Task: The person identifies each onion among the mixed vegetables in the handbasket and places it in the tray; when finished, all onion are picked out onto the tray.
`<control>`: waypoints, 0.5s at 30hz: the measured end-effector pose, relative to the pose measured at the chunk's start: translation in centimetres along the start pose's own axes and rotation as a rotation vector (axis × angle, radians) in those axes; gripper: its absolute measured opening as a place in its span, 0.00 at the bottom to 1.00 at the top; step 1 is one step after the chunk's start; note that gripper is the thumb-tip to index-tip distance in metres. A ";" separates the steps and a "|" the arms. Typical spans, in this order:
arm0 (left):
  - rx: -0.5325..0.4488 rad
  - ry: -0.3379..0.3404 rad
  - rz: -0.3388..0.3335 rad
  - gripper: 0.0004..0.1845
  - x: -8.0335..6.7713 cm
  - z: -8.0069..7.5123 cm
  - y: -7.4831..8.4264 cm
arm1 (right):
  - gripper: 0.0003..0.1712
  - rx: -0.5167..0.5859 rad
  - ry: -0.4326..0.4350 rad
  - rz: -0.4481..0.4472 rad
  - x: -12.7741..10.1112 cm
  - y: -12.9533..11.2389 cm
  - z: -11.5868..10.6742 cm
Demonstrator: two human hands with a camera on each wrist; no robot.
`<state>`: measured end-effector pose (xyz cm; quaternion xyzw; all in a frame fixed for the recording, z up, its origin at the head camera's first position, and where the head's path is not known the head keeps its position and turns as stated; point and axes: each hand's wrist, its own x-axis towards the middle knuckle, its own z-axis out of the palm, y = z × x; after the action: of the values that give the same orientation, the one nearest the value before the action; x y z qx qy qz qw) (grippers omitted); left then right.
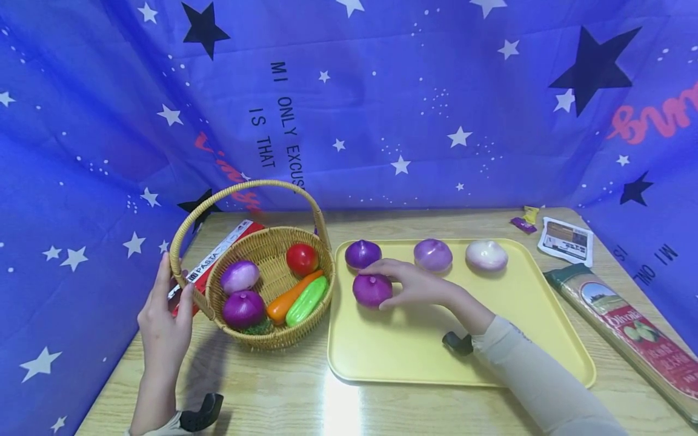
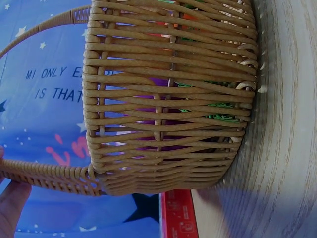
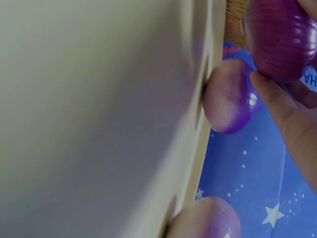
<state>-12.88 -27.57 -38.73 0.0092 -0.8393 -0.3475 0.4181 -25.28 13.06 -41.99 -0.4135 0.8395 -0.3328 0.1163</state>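
My left hand (image 1: 166, 321) grips the lower left end of the arched handle (image 1: 177, 242) of a wicker basket (image 1: 272, 341). In the basket lie two purple onions (image 1: 243, 309), a tomato (image 1: 302, 260), a carrot (image 1: 291, 298) and a light green vegetable (image 1: 307, 301). Over the left part of the yellow tray (image 1: 414, 357), my right hand (image 1: 422, 284) holds a dark purple onion (image 1: 372, 291) between thumb and fingers. The right wrist view shows this onion (image 3: 280, 39) raised off the tray surface. Behind it on the tray sits another purple onion (image 1: 362, 254).
A paler purple onion (image 1: 433, 255) and a whitish onion (image 1: 486, 255) stand along the tray's back. Right of the tray lie a long pasta pack (image 1: 627, 327), a white packet (image 1: 566, 241) and small wrapped candies (image 1: 525, 225). A red pasta box (image 1: 218, 257) lies behind the basket.
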 end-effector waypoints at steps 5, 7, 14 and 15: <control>-0.015 0.002 -0.002 0.38 0.1 0.0 0.1 | 0.41 0.047 -0.045 -0.025 -0.2 0.1 1.0; -0.017 0.002 -0.005 0.38 0.2 0.0 0.1 | 0.40 0.052 -0.054 -0.030 -0.3 0.0 1.3; -0.013 -0.006 -0.019 0.39 0.1 0.1 0.0 | 0.39 0.058 -0.103 -0.005 -0.6 -0.4 2.2; -0.012 -0.007 -0.022 0.39 0.1 0.1 0.0 | 0.39 0.058 -0.108 -0.003 -0.6 -0.4 2.3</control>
<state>-12.97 -27.55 -38.67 0.0147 -0.8386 -0.3571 0.4111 -23.55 12.30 -43.45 -0.4287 0.8213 -0.3346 0.1727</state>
